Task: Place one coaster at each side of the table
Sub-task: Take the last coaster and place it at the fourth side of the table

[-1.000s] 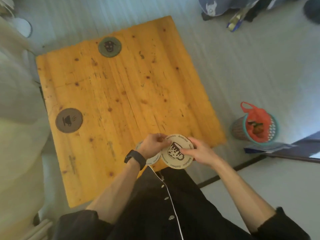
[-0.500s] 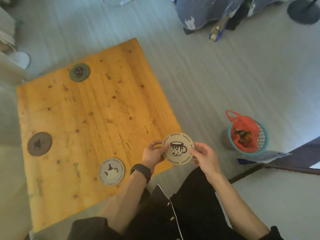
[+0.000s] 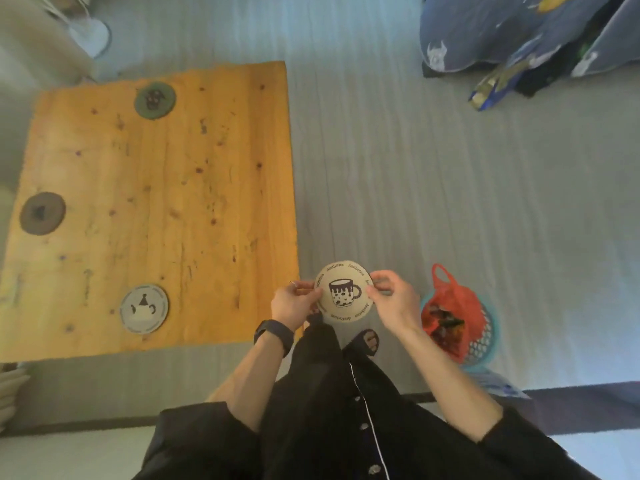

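A round cream coaster [image 3: 344, 294] printed with a dark, spotted mug and the word "Aesthetics" repeated around its rim is held face-up between both hands, just off the table's [image 3: 194, 188] right edge, near its front corner and over the grey floor. The left hand [image 3: 294, 304] pinches the coaster's left rim with thumb and fingertips; the right hand [image 3: 393, 299] pinches the right rim the same way — both are closed on it, with nothing else in them. A dark watch [image 3: 273, 336] sits on the left wrist.

Three other coasters lie flat on the wooden table: a pale grey one with a teapot [image 3: 144, 309] near the front edge, a dark brown one [image 3: 42, 213] near the left edge, and a green one [image 3: 155, 99] near the far edge. The table's right side has no coaster on it.

Well to the right of the table, beside the right hand, stands a teal mesh basket [image 3: 483, 344] lined with a red plastic bag [image 3: 450, 306] — inside is dark, mixed rubbish, too blurred to tell apart.
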Demonstrator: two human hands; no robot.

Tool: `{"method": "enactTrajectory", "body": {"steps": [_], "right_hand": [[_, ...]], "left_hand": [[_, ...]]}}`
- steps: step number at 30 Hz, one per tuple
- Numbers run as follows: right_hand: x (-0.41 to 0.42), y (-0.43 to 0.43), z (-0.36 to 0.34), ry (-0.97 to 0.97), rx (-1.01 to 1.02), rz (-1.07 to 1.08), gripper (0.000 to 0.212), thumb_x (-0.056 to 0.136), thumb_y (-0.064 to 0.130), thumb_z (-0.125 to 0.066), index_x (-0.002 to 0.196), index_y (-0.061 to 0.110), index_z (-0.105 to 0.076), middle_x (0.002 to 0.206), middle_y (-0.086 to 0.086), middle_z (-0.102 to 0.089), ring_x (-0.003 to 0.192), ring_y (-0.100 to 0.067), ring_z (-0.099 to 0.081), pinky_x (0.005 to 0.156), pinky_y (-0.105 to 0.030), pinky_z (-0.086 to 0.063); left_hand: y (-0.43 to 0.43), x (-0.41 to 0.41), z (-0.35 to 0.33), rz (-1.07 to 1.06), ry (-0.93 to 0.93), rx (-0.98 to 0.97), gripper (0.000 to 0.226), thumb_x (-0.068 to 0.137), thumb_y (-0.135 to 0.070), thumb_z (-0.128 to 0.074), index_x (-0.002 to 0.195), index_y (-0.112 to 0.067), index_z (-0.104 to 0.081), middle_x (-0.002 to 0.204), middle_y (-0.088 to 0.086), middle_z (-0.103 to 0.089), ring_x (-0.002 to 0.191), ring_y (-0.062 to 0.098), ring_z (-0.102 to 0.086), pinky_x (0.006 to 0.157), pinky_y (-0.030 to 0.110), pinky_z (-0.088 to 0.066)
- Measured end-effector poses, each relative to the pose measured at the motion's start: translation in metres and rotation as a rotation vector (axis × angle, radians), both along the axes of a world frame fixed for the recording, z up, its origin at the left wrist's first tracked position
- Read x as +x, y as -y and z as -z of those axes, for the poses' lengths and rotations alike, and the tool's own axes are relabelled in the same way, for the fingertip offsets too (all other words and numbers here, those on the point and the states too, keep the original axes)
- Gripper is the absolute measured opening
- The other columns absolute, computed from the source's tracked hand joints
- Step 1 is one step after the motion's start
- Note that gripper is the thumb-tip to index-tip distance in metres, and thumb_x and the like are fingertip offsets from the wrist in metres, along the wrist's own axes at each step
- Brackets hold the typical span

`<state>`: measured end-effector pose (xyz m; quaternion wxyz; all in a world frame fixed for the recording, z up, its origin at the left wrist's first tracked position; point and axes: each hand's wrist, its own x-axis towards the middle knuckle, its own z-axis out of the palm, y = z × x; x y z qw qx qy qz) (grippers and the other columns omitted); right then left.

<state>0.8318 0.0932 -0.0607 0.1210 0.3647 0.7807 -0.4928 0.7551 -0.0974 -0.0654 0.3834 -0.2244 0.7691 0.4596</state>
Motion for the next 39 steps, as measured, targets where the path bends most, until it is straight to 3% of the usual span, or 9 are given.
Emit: {"method": "enactTrajectory", "body": {"steps": [3, 6, 9, 14, 21, 26, 30, 35, 39], "right_hand": [[-0.03, -0.019, 0.01, -0.003, -0.008, -0.08, 0.025, 0.087, 0.027, -0.074, 0.087, 0.045, -0.056, 0.084, 0.024, -0.065, 0.079, 0.001, -0.065, 0.071, -0.024, -0.052], [-0.075, -0.029, 0.019, 0.013, 0.012, -0.226, 0.024, 0.087, 0.031, -0.073, 0.1, 0.042, -0.056, 0.087, 0.023, -0.064, 0.081, 0.002, -0.063, 0.078, -0.029, -0.054], [-0.131, -0.036, 0.025, 0.014, 0.058, -0.359, 0.025, 0.087, 0.03, -0.074, 0.109, 0.028, -0.066, 0.093, 0.014, -0.069, 0.078, 0.006, -0.061, 0.07, -0.018, -0.048], [-0.228, -0.035, 0.017, 0.029, 0.167, -0.622, 0.02, 0.088, 0.03, -0.073, 0.106, 0.023, -0.07, 0.091, 0.012, -0.068, 0.074, 0.002, -0.059, 0.06, -0.007, -0.037], [-0.346, -0.008, 0.012, 0.004, 0.217, -0.926, 0.015, 0.086, 0.036, -0.074, 0.096, 0.031, -0.065, 0.081, 0.018, -0.064, 0.073, 0.009, -0.057, 0.054, -0.003, -0.033], [-0.417, 0.019, 0.035, 0.012, 0.208, -1.183, 0.017, 0.084, 0.038, -0.075, 0.092, 0.037, -0.06, 0.081, 0.022, -0.062, 0.076, 0.004, -0.059, 0.06, -0.014, -0.04], [-0.466, 0.035, 0.056, 0.043, 0.21, -1.406, 0.021, 0.085, 0.033, -0.076, 0.09, 0.036, -0.056, 0.078, 0.025, -0.058, 0.071, 0.015, -0.052, 0.053, -0.004, -0.032], [-0.501, 0.051, 0.081, 0.06, 0.155, -1.588, 0.02, 0.085, 0.032, -0.076, 0.089, 0.037, -0.057, 0.085, 0.018, -0.064, 0.08, 0.005, -0.06, 0.06, -0.011, -0.042], [-0.502, 0.061, 0.098, 0.053, 0.132, -1.663, 0.017, 0.085, 0.035, -0.075, 0.09, 0.035, -0.059, 0.084, 0.021, -0.063, 0.077, 0.009, -0.057, 0.057, -0.007, -0.038]], "left_hand": [[-0.01, -0.013, 0.003, -0.091, -0.013, -0.008, 0.024, 0.084, -0.029, -0.076, 0.102, -0.016, -0.069, 0.096, 0.002, -0.075, 0.079, 0.014, -0.072, 0.06, 0.02, -0.051], [-0.015, -0.032, 0.009, -0.228, -0.033, -0.017, 0.021, 0.084, -0.027, -0.076, 0.1, -0.014, -0.069, 0.093, 0.003, -0.075, 0.076, 0.012, -0.071, 0.05, 0.013, -0.049], [-0.02, -0.056, 0.019, -0.364, -0.027, -0.023, 0.027, 0.082, -0.028, -0.077, 0.101, -0.01, -0.071, 0.087, 0.003, -0.074, 0.072, 0.013, -0.071, 0.052, 0.016, -0.053], [-0.024, -0.11, 0.029, -0.492, 0.011, -0.07, 0.031, 0.08, -0.038, -0.078, 0.099, -0.014, -0.073, 0.091, 0.005, -0.075, 0.085, 0.02, -0.071, 0.082, 0.035, -0.058], [-0.011, -0.176, 0.024, -0.715, -0.013, -0.093, 0.028, 0.081, -0.042, -0.075, 0.097, -0.02, -0.072, 0.09, 0.002, -0.074, 0.084, 0.019, -0.069, 0.081, 0.037, -0.058], [-0.012, -0.205, 0.039, -0.988, 0.043, -0.117, 0.023, 0.08, -0.039, -0.076, 0.094, -0.021, -0.073, 0.095, 0.0, -0.073, 0.089, 0.019, -0.067, 0.083, 0.034, -0.056], [-0.031, -0.227, 0.049, -1.222, 0.072, -0.178, 0.013, 0.079, -0.038, -0.077, 0.083, -0.028, -0.07, 0.09, -0.004, -0.072, 0.081, 0.013, -0.062, 0.076, 0.025, -0.048], [-0.054, -0.25, 0.057, -1.448, 0.114, -0.258, 0.012, 0.083, -0.037, -0.072, 0.087, -0.028, -0.066, 0.092, -0.006, -0.07, 0.085, 0.014, -0.061, 0.076, 0.024, -0.045], [-0.054, -0.255, 0.069, -1.547, 0.161, -0.342, 0.012, 0.086, -0.033, -0.07, 0.094, -0.024, -0.069, 0.1, -0.001, -0.072, 0.084, 0.015, -0.058, 0.076, 0.025, -0.045]]}}
